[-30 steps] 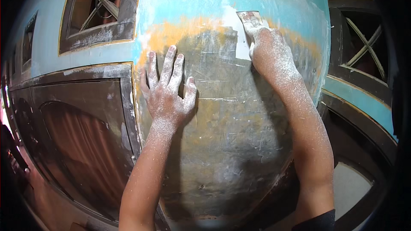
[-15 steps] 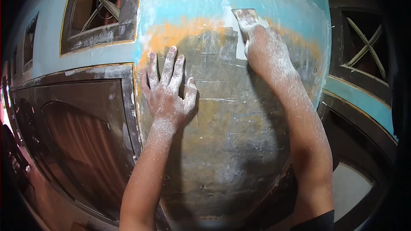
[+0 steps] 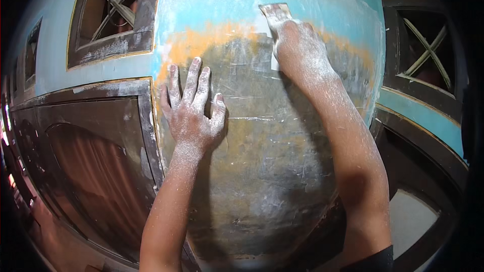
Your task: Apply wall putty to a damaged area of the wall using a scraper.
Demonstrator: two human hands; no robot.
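Note:
My left hand (image 3: 190,116), coated in white dust, lies on the bare grey-brown patch of wall (image 3: 267,156) with its fingers spread and pointing up. Higher up and to the right, my right hand (image 3: 300,48) is closed around a putty knife (image 3: 275,12), also dusty. Its wide metal blade points up and slightly left, over the border between turquoise paint (image 3: 222,5) and a ragged orange band (image 3: 199,38). My fingers hide most of the handle. A narrow white strip shows just below the grip; whether it is filler or part of the tool, I cannot tell.
On the left are a dark-framed window opening (image 3: 108,12) with crossed bars and a brown panelled door (image 3: 96,161) below it. Another crossed-bar opening (image 3: 428,48) is on the right, above a dark frame (image 3: 423,156). Reddish floor (image 3: 60,236) shows at lower left.
My right hand and the putty knife have shifted a little left and up. My left hand stays spread on the wall; the whole view has moved slightly.

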